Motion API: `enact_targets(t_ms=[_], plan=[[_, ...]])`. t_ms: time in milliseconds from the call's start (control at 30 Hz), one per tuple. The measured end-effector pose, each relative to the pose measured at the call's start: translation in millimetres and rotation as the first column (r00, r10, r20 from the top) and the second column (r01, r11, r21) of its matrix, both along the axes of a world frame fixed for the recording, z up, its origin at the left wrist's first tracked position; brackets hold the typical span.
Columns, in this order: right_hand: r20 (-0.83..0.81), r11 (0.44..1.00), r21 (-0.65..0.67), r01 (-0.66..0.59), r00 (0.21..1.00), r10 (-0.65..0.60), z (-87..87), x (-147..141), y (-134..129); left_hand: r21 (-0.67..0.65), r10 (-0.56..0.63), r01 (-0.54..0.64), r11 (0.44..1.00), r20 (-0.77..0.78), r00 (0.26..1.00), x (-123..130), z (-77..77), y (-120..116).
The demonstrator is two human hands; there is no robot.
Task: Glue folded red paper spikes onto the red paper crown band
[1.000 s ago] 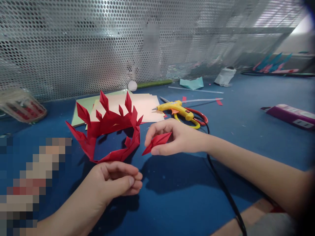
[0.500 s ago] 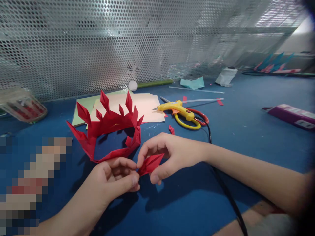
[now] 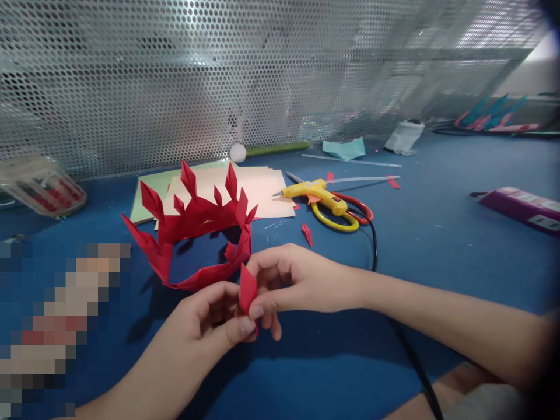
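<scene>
A folded red paper piece [image 3: 248,287] stands upright between my two hands, just in front of a red paper crown [image 3: 201,219]. My left hand [image 3: 214,326] pinches its lower part between thumb and fingers. From the other side, my right hand [image 3: 291,286] grips it with thumb and index finger; the remaining fingers curl loosely below. The crown rests on the blue table, its pointed folded pieces rising around the band. Beyond my right hand lies a small red folded paper piece [image 3: 307,234]. Part of the held paper is hidden by my fingers.
A yellow glue gun [image 3: 312,191] lies across scissors [image 3: 335,220], its black cord [image 3: 411,356] passing under my right arm. Paper sheets [image 3: 266,192] lie behind the crown. A plastic container [image 3: 44,186] sits left, a purple box [image 3: 520,207] right, and a perforated metal panel [image 3: 280,70] behind.
The red paper piece has turned from pointing rightward to standing upright. My right hand has shifted its hold, and my left hand has moved slightly right. The crown stays on the table.
</scene>
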State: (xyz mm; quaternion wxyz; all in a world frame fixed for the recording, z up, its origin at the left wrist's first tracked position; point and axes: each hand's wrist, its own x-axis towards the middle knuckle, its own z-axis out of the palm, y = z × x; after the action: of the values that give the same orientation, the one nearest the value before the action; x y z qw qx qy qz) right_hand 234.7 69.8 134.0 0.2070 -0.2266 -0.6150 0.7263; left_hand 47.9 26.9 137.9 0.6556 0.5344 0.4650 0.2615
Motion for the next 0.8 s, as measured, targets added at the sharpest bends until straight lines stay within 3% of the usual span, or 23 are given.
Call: enact_targets(t_ms=[200,400,667,733,767,800], plan=[[0.009,0.996,0.050,-0.074,0.997,0.074,5.8,3.2,-1.0,0.023,0.015,-0.013,1.000,-0.064,0.998,-0.3,2.4,-1.2],[0.091,0.980,0.193,-0.040,0.996,0.023,7.9,5.1,-0.4,-0.009,0.000,-0.001,1.000,-0.108,0.994,-1.9,0.4,-1.3],[0.145,0.937,0.348,-0.004,0.988,-0.049,4.1,4.6,-1.7,-0.035,0.016,-0.015,0.999,0.024,1.000,-2.4,0.5,-1.2],[0.166,0.893,0.450,0.007,0.982,-0.091,7.3,7.4,1.4,-0.066,0.059,-0.057,0.996,0.033,0.998,-1.0,3.1,-1.3],[0.185,0.835,0.547,0.050,0.966,-0.179,10.0,10.7,5.1,-0.079,0.089,-0.087,0.993,0.031,0.995,-0.6,4.3,-1.3],[0.201,0.740,0.662,0.117,0.924,-0.326,13.1,15.8,10.5,-0.084,0.117,-0.114,0.990,0.030,0.993,-0.4,5.2,-1.3]])
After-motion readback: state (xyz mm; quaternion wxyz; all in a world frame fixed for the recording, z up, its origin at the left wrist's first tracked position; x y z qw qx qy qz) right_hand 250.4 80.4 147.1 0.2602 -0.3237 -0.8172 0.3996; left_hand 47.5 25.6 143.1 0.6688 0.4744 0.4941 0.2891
